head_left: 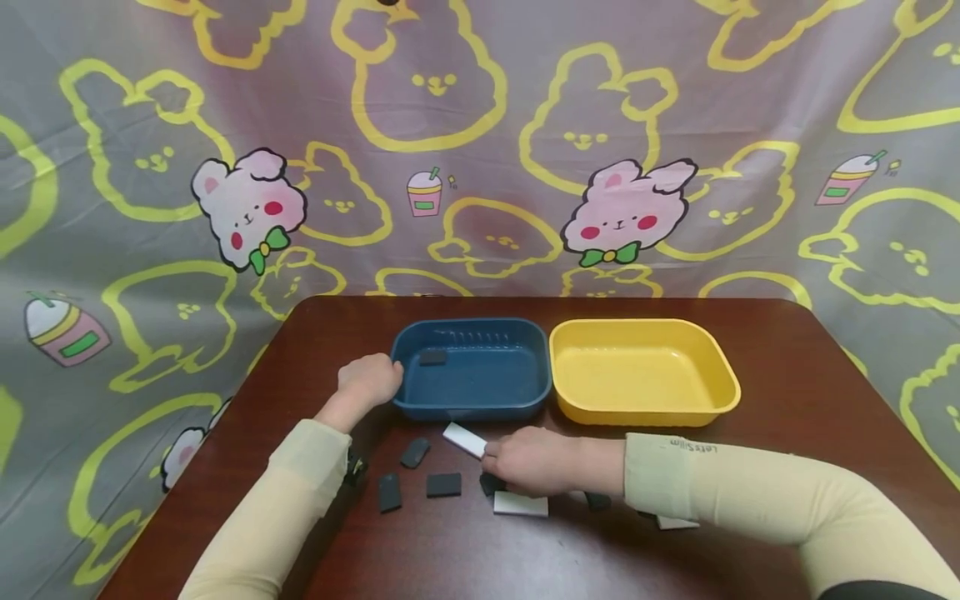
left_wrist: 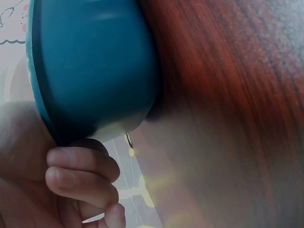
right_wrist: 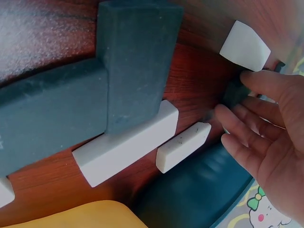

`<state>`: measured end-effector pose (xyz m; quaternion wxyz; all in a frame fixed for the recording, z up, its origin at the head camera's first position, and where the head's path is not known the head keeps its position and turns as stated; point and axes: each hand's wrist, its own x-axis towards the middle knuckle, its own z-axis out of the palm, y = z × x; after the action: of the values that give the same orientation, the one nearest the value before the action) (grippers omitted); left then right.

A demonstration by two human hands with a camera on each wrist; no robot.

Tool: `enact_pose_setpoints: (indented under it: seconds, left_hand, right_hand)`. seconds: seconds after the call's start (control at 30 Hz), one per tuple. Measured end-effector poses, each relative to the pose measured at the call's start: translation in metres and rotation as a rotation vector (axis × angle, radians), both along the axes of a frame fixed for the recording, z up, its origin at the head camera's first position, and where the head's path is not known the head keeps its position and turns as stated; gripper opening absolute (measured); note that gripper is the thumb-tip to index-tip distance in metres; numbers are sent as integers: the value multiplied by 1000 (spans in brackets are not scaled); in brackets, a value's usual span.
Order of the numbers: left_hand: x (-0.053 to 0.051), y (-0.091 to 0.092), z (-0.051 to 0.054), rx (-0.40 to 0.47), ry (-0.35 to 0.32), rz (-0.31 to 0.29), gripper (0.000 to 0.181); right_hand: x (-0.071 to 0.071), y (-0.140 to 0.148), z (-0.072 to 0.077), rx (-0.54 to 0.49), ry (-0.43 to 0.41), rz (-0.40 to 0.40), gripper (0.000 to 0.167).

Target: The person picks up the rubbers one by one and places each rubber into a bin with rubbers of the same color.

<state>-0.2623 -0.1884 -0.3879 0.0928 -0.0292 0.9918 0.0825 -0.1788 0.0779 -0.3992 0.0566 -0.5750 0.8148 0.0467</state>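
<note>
At the left end of the blue bin (head_left: 471, 412), my left hand (head_left: 369, 382) grips the rim; in the left wrist view its curled fingers (left_wrist: 83, 173) lie against the bin wall (left_wrist: 99, 61). My right hand (head_left: 536, 461) is low over the blocks in front of the bins. Its thumb and fingers (right_wrist: 270, 118) are on either side of a dark block (right_wrist: 233, 92), which they pinch. Close to that hand lie a white block (head_left: 463, 439) beyond it and another white block (head_left: 521, 504) on the near side.
A yellow bin (head_left: 645, 418) stands right of the blue one. One dark block (head_left: 432, 357) lies inside the blue bin. On the brown table (head_left: 450, 558) are more dark blocks (head_left: 444, 485), plus a white one (head_left: 677, 523) under the right forearm. A patterned cloth hangs behind.
</note>
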Motion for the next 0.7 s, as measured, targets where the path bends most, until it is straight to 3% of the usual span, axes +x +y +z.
enact_pose_setpoints:
  seconds: [0.3, 0.47, 0.7]
  left_hand:
    - [2, 1, -1, -5, -1, -13, 45]
    - [2, 1, -2, 1, 0, -13, 46]
    - [0, -1, -2, 1, 4, -6, 45]
  right_hand:
    - [-3, 0, -6, -10, -53, 5, 19]
    - [-2, 2, -5, -20, -28, -11, 19]
    - [-5, 0, 14, -53, -11, -31, 26]
